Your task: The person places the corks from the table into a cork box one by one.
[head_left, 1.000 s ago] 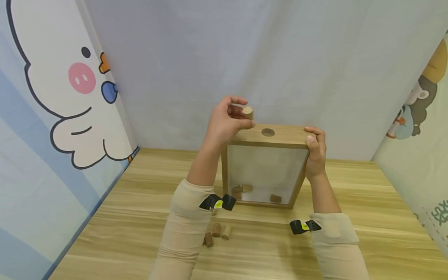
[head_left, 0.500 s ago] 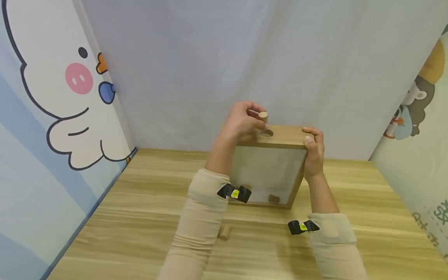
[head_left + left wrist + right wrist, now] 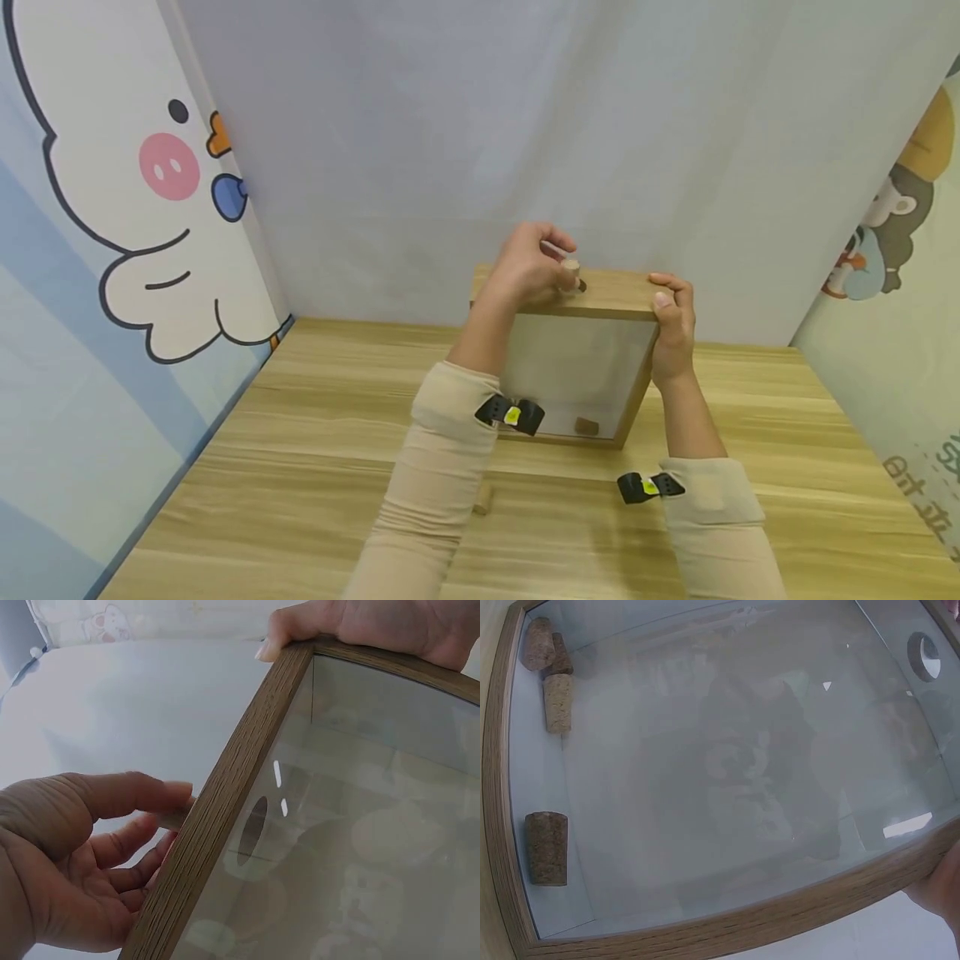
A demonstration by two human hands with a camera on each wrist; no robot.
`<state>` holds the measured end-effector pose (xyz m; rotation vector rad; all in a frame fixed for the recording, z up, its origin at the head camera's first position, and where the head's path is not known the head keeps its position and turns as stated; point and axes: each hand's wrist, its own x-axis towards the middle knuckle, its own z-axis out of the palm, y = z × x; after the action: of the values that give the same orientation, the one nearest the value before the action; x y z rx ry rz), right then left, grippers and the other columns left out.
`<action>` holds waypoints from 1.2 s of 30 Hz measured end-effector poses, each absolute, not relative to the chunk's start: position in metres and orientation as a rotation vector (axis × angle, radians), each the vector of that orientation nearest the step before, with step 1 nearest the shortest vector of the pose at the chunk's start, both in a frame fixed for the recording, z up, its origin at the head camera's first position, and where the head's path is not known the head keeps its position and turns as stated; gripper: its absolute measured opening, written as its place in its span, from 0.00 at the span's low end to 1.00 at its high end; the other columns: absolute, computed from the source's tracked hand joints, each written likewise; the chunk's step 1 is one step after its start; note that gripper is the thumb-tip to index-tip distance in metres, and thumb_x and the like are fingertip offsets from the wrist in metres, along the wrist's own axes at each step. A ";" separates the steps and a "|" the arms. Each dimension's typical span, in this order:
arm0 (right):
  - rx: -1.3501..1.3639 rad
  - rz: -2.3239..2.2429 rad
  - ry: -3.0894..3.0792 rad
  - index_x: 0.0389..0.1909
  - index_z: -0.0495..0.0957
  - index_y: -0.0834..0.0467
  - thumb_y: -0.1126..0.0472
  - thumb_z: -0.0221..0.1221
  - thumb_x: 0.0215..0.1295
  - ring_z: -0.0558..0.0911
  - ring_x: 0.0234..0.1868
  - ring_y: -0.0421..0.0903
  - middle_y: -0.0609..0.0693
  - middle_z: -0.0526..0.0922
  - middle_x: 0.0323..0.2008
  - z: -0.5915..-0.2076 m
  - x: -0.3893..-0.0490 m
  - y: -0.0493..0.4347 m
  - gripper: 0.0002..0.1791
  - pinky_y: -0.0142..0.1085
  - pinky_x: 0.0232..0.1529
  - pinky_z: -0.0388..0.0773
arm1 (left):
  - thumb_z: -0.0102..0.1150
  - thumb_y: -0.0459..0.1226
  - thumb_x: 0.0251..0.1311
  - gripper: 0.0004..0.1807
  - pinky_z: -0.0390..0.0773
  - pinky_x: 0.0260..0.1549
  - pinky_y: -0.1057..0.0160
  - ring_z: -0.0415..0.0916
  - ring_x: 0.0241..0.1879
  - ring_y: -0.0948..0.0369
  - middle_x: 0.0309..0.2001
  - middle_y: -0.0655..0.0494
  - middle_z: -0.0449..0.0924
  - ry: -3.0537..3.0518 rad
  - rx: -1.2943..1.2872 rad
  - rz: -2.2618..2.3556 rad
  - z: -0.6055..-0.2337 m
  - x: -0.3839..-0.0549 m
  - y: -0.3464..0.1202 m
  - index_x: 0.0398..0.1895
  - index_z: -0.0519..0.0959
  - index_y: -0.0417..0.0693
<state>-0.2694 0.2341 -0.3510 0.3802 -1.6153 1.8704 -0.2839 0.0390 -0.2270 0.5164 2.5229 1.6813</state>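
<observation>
My left hand (image 3: 528, 267) pinches a pale cork (image 3: 571, 267) between thumb and fingers, right at the round hole (image 3: 582, 286) in the top of a wood-framed, clear-fronted box (image 3: 618, 293). In the left wrist view, the frame edge hides part of that cork (image 3: 174, 816). My right hand (image 3: 675, 325) grips the box's upper right corner, thumb toward the front and fingers over the top. Several corks lie inside on the bottom; in the right wrist view, one brown cork (image 3: 547, 847) lies apart from a cluster with a lighter cork (image 3: 557, 703).
A loose pale cork (image 3: 482, 500) lies on the wood-grain table (image 3: 555, 533) before the box, partly behind my left sleeve (image 3: 427, 483). A plain grey curtain (image 3: 390, 208) hangs close behind the box, with cartoon-printed panels (image 3: 90, 275) at the sides.
My left hand has moved right and brought the cork from beside the hole down to its opening. My right hand keeps its grip on the box corner.
</observation>
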 end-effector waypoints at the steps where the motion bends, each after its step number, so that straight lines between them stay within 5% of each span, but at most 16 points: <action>1: 0.378 1.870 -1.616 0.47 0.70 0.49 0.53 0.43 0.60 0.61 0.47 0.47 0.50 0.64 0.51 -0.351 -0.270 0.234 0.16 0.40 0.46 0.52 | 0.71 0.26 0.41 0.21 0.75 0.32 0.63 0.73 0.38 0.56 0.38 0.52 0.75 2.537 0.516 1.690 -0.228 -0.282 0.038 0.41 0.77 0.46; 6: 0.373 1.882 -1.600 0.46 0.71 0.49 0.53 0.44 0.59 0.62 0.45 0.47 0.50 0.65 0.50 -0.352 -0.271 0.235 0.16 0.39 0.45 0.55 | 0.73 0.33 0.43 0.22 0.74 0.36 0.63 0.72 0.39 0.57 0.42 0.53 0.74 2.595 0.659 1.832 -0.240 -0.264 0.027 0.45 0.77 0.48; 14: 0.377 1.854 -1.598 0.45 0.71 0.48 0.54 0.43 0.59 0.57 0.51 0.47 0.49 0.64 0.51 -0.350 -0.269 0.232 0.15 0.39 0.50 0.47 | 0.68 0.34 0.51 0.17 0.75 0.37 0.63 0.74 0.37 0.57 0.40 0.46 0.77 2.648 1.075 1.911 -0.268 -0.235 0.008 0.44 0.77 0.37; 24: 0.392 1.870 -1.585 0.45 0.71 0.49 0.54 0.44 0.60 0.57 0.51 0.47 0.49 0.64 0.51 -0.350 -0.271 0.232 0.15 0.40 0.51 0.46 | 0.67 0.34 0.51 0.14 0.71 0.35 0.69 0.73 0.36 0.60 0.39 0.51 0.78 2.765 1.688 1.542 -0.307 -0.222 -0.010 0.41 0.78 0.41; 36: 0.420 1.891 -1.575 0.47 0.71 0.50 0.55 0.43 0.60 0.61 0.48 0.46 0.50 0.64 0.52 -0.349 -0.269 0.230 0.16 0.40 0.48 0.52 | 0.65 0.39 0.55 0.16 0.71 0.45 0.63 0.70 0.46 0.62 0.44 0.57 0.73 2.651 1.464 1.235 -0.346 -0.208 -0.028 0.47 0.79 0.47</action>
<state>-0.2689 0.2302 -0.3493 0.4196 -1.5747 1.8912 -0.2079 -0.0279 -0.3464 1.4640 2.6514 1.2348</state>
